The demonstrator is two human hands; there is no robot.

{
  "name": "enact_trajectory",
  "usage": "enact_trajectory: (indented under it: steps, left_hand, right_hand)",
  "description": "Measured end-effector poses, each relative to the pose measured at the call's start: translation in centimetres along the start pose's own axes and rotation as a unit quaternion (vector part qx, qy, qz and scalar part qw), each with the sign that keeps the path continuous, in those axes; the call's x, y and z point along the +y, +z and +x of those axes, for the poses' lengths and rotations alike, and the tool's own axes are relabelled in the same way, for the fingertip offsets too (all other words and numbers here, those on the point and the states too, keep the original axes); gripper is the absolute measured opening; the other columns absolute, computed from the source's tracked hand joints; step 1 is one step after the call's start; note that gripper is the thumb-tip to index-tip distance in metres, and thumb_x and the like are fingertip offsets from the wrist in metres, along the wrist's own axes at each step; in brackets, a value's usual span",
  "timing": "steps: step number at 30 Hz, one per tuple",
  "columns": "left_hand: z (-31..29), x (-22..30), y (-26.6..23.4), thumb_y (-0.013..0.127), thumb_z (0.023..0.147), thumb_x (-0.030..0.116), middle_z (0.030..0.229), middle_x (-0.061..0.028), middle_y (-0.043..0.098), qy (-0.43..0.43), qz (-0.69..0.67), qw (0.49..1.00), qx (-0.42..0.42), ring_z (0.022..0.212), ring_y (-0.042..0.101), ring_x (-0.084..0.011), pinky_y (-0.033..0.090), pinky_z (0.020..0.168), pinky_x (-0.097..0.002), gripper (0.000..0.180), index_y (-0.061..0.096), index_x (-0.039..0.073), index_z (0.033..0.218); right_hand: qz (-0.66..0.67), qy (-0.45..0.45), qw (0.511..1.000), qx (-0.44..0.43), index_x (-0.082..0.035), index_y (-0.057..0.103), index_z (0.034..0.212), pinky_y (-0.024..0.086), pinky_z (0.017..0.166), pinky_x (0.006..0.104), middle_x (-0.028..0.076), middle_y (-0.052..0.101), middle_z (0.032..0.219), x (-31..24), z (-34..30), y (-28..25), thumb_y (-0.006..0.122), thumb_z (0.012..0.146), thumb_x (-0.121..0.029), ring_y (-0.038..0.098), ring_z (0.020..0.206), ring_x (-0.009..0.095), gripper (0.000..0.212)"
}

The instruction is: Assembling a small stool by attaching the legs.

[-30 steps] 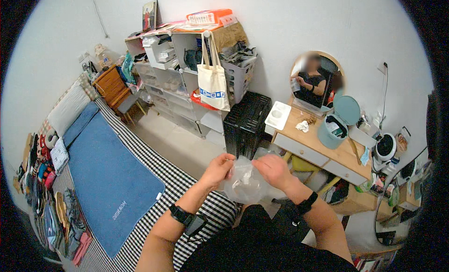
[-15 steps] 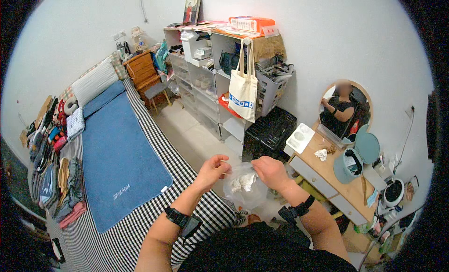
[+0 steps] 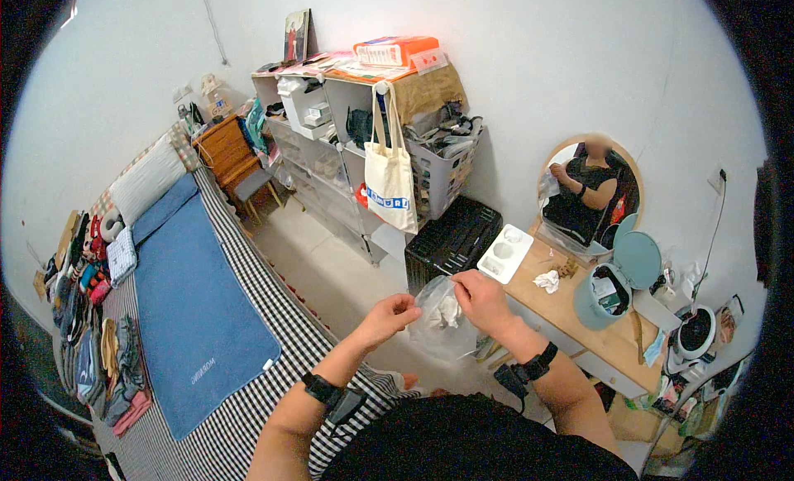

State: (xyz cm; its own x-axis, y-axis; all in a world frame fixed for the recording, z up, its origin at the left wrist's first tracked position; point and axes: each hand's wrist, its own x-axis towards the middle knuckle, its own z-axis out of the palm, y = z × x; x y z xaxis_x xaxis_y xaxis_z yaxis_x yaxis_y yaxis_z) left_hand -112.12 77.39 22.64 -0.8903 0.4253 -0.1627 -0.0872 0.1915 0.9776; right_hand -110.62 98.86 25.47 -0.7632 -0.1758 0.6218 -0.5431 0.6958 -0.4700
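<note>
1. Where the fingertips meet the plastic, both hands are pinched closed on the upper rim of a clear plastic bag (image 3: 442, 320): the left hand (image 3: 389, 315) grips the near-left edge between thumb and curled fingers, and the right hand (image 3: 480, 299) nips the far-right edge the same way.
2. Between the two pinches the mouth of the bag is drawn out, and the body of it hangs below and between the hands, in front of the person's chest and above the floor.
3. Inside sits something pale and crumpled (image 3: 449, 311), close under the right fingers; what it is cannot be told.
4. Judged by its looks, the bag is thin, limp film: very light, with no stiffness, likely slick, and apt to tear or slip if pulled hard. The rim, taken at two opposite points as now, seems the sound place to hold it.
5. Just past the right hand lies a wooden desk (image 3: 579, 315) with a white tray (image 3: 504, 253), a crumpled tissue (image 3: 546, 280) and a teal lidded container (image 3: 604, 291).
6. Beyond stand a black crate (image 3: 455, 237), a round mirror (image 3: 591, 191) and shelves hung with a white tote bag (image 3: 389, 183).
7. Off to the left lies a bed with a blue mat (image 3: 194, 307) on checked bedding.
</note>
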Motion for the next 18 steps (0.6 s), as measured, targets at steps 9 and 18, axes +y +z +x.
enact_trajectory:
  steps: [9, 18]
  left_hand:
    - [3.4, 0.1, 0.4, 0.054, 0.087, 0.018, 0.074, 0.0029, 0.055, -0.016, -0.056, 0.996, 0.068, 0.063, 0.046, -0.0063, 0.039, 0.057, -0.0206, 0.017, 0.059, 0.005, 0.096]
    - [2.6, 1.5, -0.2, 0.045, 0.091, 0.016, 0.079, 0.0039, 0.053, -0.009, -0.199, 0.974, 0.106, 0.068, 0.044, -0.0047, 0.036, 0.060, -0.0179, 0.021, 0.055, 0.004, 0.107]
  right_hand:
    - [0.000, -0.015, 1.000, -0.002, -0.004, 0.058, 0.087, 0.048, 0.060, 0.0382, 0.013, 0.059, 0.079, 3.6, 0.7, -1.0, 0.058, 0.076, -0.009, 0.059, 0.069, 0.031, 0.012]
    - [0.012, -0.254, 0.964, -0.073, -0.011, 0.059, 0.100, 0.042, 0.079, 0.0351, 0.008, 0.056, 0.094, -0.1, 4.2, 0.0, 0.065, 0.067, -0.018, 0.054, 0.091, 0.026, 0.035]
